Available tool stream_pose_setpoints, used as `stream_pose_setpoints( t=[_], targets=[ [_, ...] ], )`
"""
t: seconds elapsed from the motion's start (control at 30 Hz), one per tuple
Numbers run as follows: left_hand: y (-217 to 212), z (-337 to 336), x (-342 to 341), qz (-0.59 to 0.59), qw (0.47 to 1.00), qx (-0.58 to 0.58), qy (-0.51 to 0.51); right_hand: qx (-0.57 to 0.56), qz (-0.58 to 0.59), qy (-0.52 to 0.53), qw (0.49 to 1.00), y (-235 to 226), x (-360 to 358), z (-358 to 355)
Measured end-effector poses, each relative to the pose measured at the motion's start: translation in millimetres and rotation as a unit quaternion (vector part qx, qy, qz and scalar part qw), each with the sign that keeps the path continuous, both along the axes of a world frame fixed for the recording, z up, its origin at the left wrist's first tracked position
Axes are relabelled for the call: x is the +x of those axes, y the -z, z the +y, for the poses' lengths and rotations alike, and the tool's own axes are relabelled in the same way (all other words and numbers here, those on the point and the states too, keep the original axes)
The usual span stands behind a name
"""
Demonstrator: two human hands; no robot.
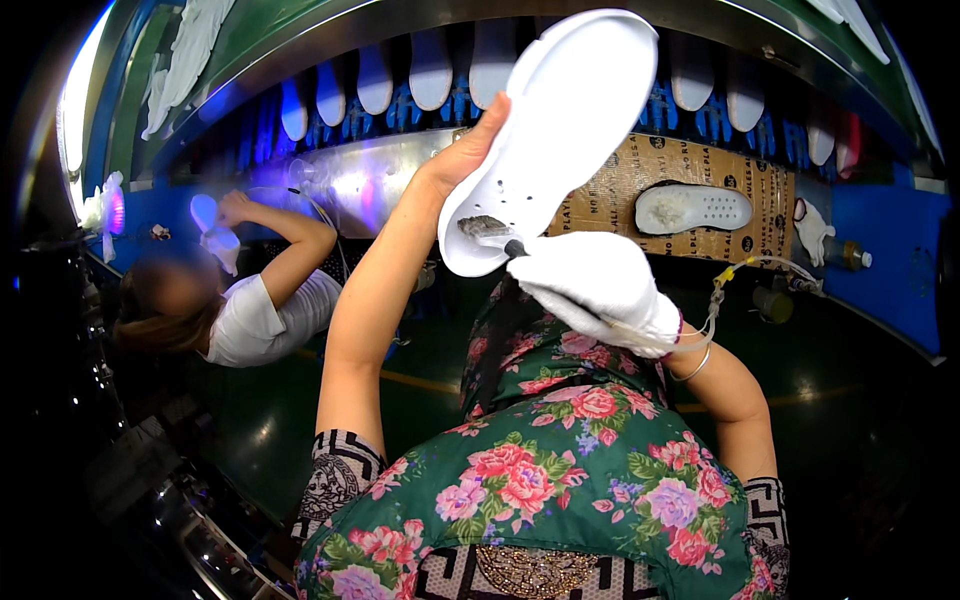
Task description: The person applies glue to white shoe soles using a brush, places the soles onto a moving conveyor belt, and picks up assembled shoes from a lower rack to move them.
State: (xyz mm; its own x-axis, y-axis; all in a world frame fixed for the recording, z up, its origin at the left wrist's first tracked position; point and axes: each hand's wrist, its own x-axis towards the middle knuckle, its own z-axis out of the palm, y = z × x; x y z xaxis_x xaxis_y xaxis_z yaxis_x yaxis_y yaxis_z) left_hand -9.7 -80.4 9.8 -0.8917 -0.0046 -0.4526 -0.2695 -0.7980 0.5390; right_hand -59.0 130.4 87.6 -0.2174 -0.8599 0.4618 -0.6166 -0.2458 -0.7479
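Observation:
My bare left hand point(472, 150) grips the edge of a large white shoe sole point(585, 95), with the thumb showing along its side. The sole is tilted up, its raised rim and a few small holes facing me. My right hand point(595, 285), in a white knitted glove, is closed around a brush point(485, 228) with greyish bristles and a dark neck. Those bristles lie against the inside of the sole's lower end. The brush handle is hidden in the glove. A clear tube point(712, 312) runs along my right wrist.
Brown cardboard point(610, 190) covers part of the bench, bearing another sole point(715, 208) with a pale patch. Several soles point(430, 75) stand in blue holders behind. At the left, a person point(265, 310) holds a sole under violet light. A crumpled white glove point(812, 230) lies at right.

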Motion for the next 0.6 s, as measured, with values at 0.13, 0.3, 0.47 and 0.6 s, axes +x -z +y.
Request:
stream_pose_setpoints(
  t=[0.13,0.3,0.47,0.6],
  targets=[
    [-9.6,-8.0,-11.9,-0.014,0.992,-0.091,0.090,0.031,0.055,-0.043,0.997,1.1,4.2,0.5],
    [-17.3,-11.6,-16.9,0.002,0.974,-0.173,0.143,0.054,-0.137,-0.069,0.987,-3.5,-7.9,-6.1],
    [-19.1,-16.9,-27.0,-0.034,0.943,-0.253,0.212,0.041,0.075,-0.031,0.996,3.7,-3.0,-11.4],
    [7.6,-34.5,-22.5,-0.077,0.924,-0.298,0.227,0.087,-0.170,-0.021,0.981,-8.3,-12.0,-6.9]
  ],
)
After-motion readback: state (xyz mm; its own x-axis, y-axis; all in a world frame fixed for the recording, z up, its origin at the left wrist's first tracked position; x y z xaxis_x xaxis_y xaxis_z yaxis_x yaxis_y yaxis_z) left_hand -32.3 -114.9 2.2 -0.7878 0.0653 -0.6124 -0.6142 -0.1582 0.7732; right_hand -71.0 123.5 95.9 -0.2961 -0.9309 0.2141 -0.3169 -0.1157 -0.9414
